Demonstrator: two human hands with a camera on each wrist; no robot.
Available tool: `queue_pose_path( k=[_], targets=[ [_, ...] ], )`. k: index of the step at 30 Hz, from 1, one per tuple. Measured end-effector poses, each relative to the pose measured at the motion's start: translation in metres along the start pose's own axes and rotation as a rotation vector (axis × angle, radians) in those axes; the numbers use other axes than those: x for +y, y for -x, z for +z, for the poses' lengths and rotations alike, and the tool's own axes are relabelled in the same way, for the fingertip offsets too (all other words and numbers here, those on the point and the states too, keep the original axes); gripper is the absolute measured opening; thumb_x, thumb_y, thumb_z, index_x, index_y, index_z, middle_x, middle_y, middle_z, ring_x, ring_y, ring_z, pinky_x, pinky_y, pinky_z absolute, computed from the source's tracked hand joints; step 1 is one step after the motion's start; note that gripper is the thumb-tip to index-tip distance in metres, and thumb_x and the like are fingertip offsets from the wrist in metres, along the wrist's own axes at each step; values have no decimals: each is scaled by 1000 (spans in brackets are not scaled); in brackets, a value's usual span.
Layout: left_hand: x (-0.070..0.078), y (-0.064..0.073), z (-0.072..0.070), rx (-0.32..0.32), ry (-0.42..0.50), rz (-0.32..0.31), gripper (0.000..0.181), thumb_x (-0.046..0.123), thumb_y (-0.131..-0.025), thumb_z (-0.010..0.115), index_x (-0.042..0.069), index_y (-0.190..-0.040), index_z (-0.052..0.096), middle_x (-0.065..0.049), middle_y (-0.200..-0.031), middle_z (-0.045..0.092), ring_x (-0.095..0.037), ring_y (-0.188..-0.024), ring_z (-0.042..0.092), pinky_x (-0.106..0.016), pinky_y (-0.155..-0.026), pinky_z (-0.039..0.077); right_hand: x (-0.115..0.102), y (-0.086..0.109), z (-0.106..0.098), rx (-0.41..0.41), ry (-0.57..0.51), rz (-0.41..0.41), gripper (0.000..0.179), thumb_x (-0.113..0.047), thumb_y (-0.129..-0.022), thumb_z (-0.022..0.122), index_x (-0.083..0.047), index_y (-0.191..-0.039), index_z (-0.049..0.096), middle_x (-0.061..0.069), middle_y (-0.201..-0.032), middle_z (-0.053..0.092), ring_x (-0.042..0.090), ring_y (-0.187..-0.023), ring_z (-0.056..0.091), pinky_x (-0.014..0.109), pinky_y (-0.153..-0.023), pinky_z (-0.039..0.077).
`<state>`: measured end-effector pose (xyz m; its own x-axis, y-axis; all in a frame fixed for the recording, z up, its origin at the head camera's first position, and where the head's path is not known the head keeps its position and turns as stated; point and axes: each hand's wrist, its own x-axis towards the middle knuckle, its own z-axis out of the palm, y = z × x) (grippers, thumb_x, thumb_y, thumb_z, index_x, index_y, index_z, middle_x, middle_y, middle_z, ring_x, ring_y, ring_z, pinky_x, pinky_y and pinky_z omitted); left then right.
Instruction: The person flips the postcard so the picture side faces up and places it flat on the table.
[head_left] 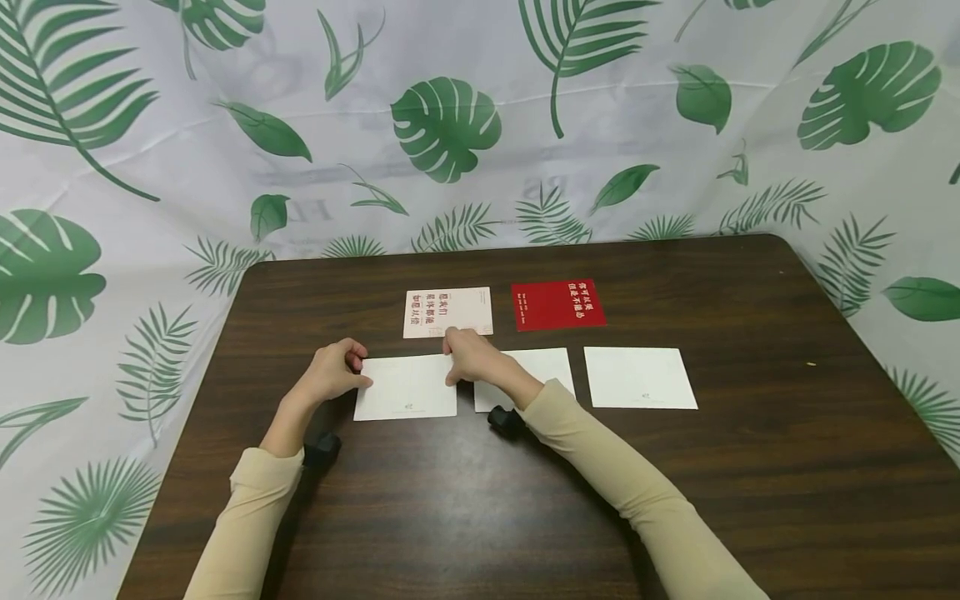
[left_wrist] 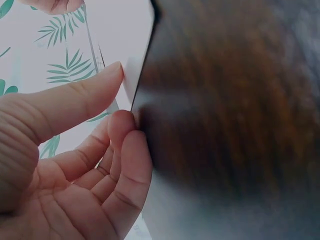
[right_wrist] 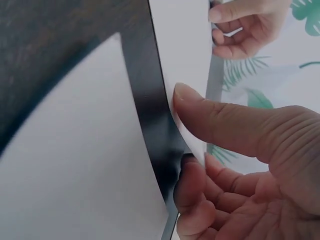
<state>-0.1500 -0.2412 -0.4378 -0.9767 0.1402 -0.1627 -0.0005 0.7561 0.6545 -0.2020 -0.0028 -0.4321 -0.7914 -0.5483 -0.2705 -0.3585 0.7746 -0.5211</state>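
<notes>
A white card [head_left: 407, 388] with a small mark near its lower edge lies on the dark table between the two hands. My left hand [head_left: 337, 372] pinches it at its left side; in the left wrist view the thumb [left_wrist: 102, 87] rests on the face and the fingertips meet the edge. At the card's upper right corner my right hand [head_left: 476, 358] grips it, thumb [right_wrist: 195, 107] on top and fingers curled at the corner, which bends slightly. Beneath the right hand and forearm lies a second white card [head_left: 543, 367], partly hidden.
Further right lies a third white card [head_left: 637, 377]. Behind the row sit a pale card with red characters [head_left: 450, 310] and a red card with white characters [head_left: 555, 305]. A leaf-patterned cloth [head_left: 330, 125] rises behind the brown table [head_left: 450, 517].
</notes>
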Motion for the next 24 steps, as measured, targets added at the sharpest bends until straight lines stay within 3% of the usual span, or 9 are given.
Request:
queue_pose_path(
  k=[4,10,15,20,24],
  targets=[
    [-2,0,1,-1,13,-1,33,-2,-73,74,-6,-99,54,-11,-80,51,-22,-73,46,-32,-67,38,0,1,1,0,-25,-1,43,-6,-69,83,0,-102,57,11,-97,62,21,-82,53,32,-74,46],
    [-2,2,0,12,19,-11,36,1,-73,75,-8,-100,53,-11,-81,52,-21,-72,47,-31,-65,39,6,5,4,37,-38,-73,24,-4,-72,78,-1,-88,61,3,-70,55,15,-63,47,25,-59,38],
    [-5,7,-6,-4,55,-15,25,6,-76,75,-6,-89,57,-7,-74,54,-18,-64,50,-29,-59,41,12,11,3,65,-139,-150,13,-5,-77,72,-2,-81,59,0,-57,52,11,-54,52,22,-55,36],
    [-5,15,-14,-8,142,1,21,10,-80,73,-4,-85,57,-5,-69,55,-15,-60,54,-29,-57,44,18,16,0,72,-304,-209,28,-9,-82,68,-5,-59,53,1,-48,54,12,-45,53,20,-48,32],
    [-5,18,-18,35,223,79,18,8,-82,71,-4,-83,57,-7,-67,54,-20,-59,55,-28,-57,45,22,18,-2,95,-384,-234,31,-10,-86,65,-4,-57,56,2,-51,56,14,-46,53,20,-45,32]
  ],
)
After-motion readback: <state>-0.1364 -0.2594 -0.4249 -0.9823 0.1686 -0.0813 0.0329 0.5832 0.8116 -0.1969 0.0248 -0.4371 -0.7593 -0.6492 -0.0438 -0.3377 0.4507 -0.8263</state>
